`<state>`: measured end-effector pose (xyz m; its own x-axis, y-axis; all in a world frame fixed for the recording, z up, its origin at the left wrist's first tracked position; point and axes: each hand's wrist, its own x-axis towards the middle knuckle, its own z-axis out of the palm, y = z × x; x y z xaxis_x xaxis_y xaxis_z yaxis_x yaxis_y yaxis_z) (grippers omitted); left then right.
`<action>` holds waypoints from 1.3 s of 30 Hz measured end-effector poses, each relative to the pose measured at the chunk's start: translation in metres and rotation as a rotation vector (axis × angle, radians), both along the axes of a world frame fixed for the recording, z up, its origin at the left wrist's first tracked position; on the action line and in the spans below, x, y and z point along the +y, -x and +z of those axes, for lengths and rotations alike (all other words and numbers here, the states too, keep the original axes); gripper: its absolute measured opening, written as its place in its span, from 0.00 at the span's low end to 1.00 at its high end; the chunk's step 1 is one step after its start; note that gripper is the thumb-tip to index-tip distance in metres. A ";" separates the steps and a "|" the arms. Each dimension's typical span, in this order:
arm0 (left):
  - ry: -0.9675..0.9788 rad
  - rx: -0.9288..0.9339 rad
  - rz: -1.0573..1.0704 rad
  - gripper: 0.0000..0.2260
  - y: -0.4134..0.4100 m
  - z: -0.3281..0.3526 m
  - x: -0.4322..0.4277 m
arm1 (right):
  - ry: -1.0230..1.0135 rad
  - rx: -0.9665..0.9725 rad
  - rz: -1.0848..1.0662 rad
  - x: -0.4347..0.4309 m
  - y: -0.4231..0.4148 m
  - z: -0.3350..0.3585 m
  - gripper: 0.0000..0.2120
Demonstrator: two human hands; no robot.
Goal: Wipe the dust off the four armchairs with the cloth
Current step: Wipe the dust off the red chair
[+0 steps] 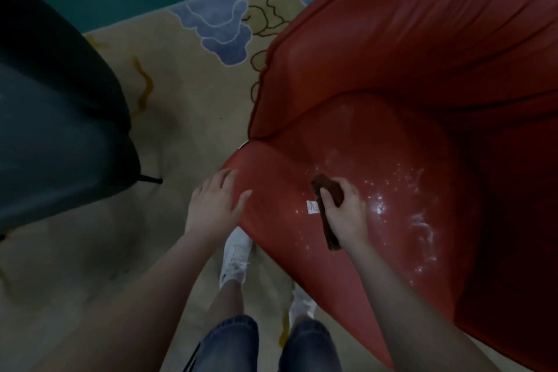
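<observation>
Head view: my right grip [344,208] clutches the limp-looking brown cloth [329,232] mid-length; dust [377,205] lies just beside it on the slick-looking red armchair [392,130]; my left grip [216,202] rests flat.

**Bare arms, blue denim, white trainers**

The left hand [216,202] and right hand [344,208] are bare, and so are the left forearm [145,296] and right forearm [401,296] as far as the view reaches. The legs are in blue denim [229,341], faded paler down the front of each leg, with a hem that ends above a bare shin. On the feet are white trainers: the left trainer [237,254] shows white laces across its top, while the right trainer [302,308] is blurred and partly hidden. A thin black cord [193,353] runs beside the left denim leg; what it belongs to cannot be told.
</observation>
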<state>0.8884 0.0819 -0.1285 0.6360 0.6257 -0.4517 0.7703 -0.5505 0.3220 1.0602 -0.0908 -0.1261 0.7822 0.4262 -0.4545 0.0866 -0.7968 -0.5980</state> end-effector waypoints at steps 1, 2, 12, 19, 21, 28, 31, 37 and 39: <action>0.001 0.004 0.022 0.25 0.003 -0.002 -0.003 | 0.003 0.007 0.026 0.000 0.000 -0.002 0.12; -0.001 0.003 0.050 0.25 0.006 -0.006 -0.008 | 0.009 0.011 0.057 0.000 0.001 -0.005 0.12; -0.045 -0.028 0.269 0.27 0.034 -0.062 -0.067 | -0.042 -0.092 0.495 0.006 -0.006 -0.043 0.12; -0.045 -0.037 0.374 0.32 0.044 -0.121 -0.070 | -0.118 -0.325 0.721 0.067 0.004 -0.095 0.12; -0.041 -0.061 0.382 0.33 0.046 -0.138 -0.068 | -0.136 -0.421 0.773 0.093 0.008 -0.110 0.13; -0.085 -0.214 0.422 0.35 0.048 -0.173 -0.077 | -0.180 -0.660 0.892 0.148 0.047 -0.160 0.11; -0.095 -0.246 0.423 0.36 0.051 -0.182 -0.080 | -0.244 -0.648 1.047 0.131 0.049 -0.164 0.11; -0.104 -0.264 0.407 0.36 0.054 -0.186 -0.076 | -0.271 -0.639 1.155 0.089 0.015 -0.155 0.16; -0.101 -0.272 0.408 0.36 0.053 -0.186 -0.076 | -0.219 -0.645 0.921 0.107 0.017 -0.158 0.14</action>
